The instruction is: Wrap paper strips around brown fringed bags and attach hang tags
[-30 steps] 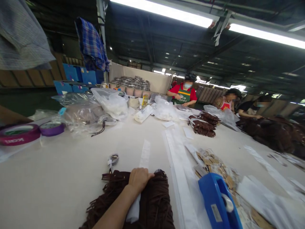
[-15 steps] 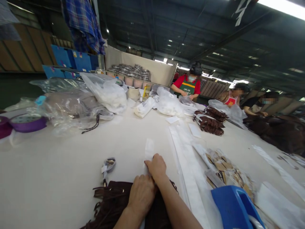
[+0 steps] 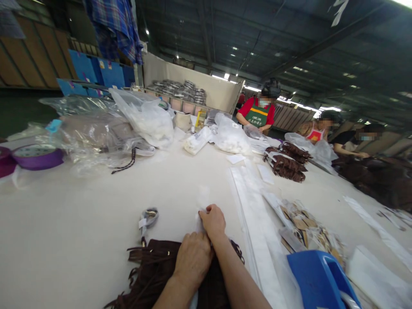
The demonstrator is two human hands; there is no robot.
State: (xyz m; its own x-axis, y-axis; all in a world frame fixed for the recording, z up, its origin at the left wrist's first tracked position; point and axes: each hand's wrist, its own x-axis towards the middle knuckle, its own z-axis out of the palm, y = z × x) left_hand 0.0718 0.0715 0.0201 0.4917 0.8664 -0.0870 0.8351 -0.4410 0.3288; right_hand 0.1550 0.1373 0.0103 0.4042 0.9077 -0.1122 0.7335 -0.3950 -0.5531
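A dark brown fringed piece [image 3: 157,262], perhaps a suede bag, lies at the near edge of the table below my hands. My left hand [image 3: 195,255] is closed over its upper edge, knuckles up; its fingertips are hidden, so what they hold cannot be made out. Just beyond, my right hand [image 3: 213,221] pinches a thin whitish strip [image 3: 198,221], with thumb and fingers together. My right forearm crosses over the brown piece. Left of the hands, a grey-wrapped metal fitting [image 3: 150,216] with a white tag lies on the table, joined to the brown piece's corner.
A blue tape dispenser [image 3: 318,274] stands at near right beside a heap of tan tags [image 3: 305,227]. Long white strips [image 3: 252,214] run along the table. Brown fringed pieces [image 3: 286,165], plastic bags [image 3: 144,122] and purple tape rolls [image 3: 37,158] lie farther off. Several co-workers sit across the table.
My right hand has drawn slightly back with the whitish strip, whose far end now shows only faintly. My left hand stays on the brown piece. The view has shifted slightly.
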